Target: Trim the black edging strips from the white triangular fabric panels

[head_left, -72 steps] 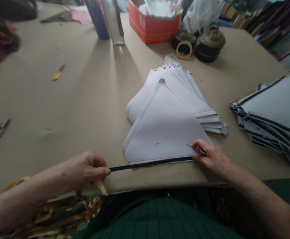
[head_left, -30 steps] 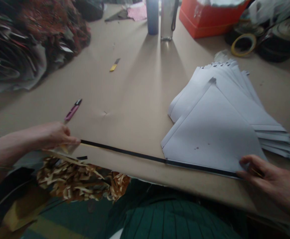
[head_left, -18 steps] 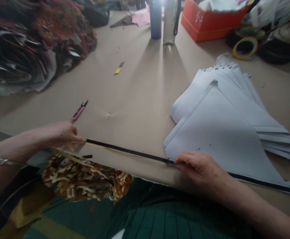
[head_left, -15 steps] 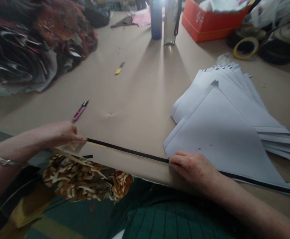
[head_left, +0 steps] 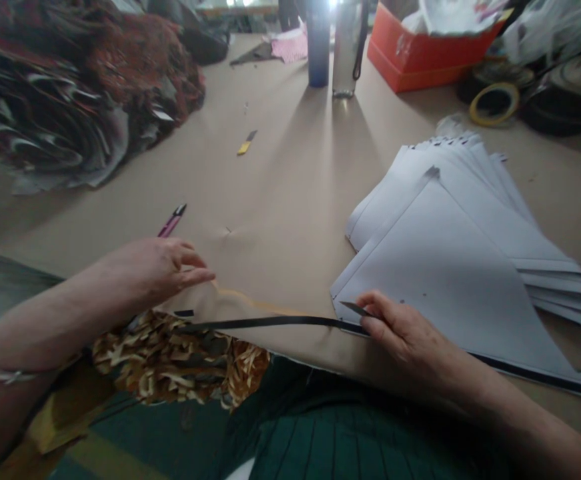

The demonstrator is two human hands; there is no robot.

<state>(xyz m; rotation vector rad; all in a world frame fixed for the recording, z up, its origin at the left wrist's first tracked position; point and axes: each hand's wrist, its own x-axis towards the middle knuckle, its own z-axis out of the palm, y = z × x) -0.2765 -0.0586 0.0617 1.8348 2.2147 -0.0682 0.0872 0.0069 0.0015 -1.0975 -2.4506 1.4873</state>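
My left hand (head_left: 183,267) is above the table near its front edge, thumb and fingers pinched on the end of a tan paper strip (head_left: 250,300) that curves right. A black strip (head_left: 265,322) runs from the table edge to the lower corner of the top white sheet (head_left: 435,267). My right hand (head_left: 395,327) rests at that corner, closed on a small dark pointed blade (head_left: 353,308). Another black band (head_left: 530,370) lies along the sheet's lower edge. A short black piece (head_left: 184,313) sits at the table edge.
Pink snips (head_left: 173,221) and a yellow-ended piece (head_left: 246,143) lie on the table (head_left: 290,200). Behind stand two bottles (head_left: 344,53), a red box (head_left: 410,57) and a tape roll (head_left: 494,105). Bundled material (head_left: 70,100) is left; paper scraps (head_left: 170,367) hang below.
My left hand has moved right and the tan strip has come away from the black one, whose left end has dropped to the edge. The blade now shows in my right hand.
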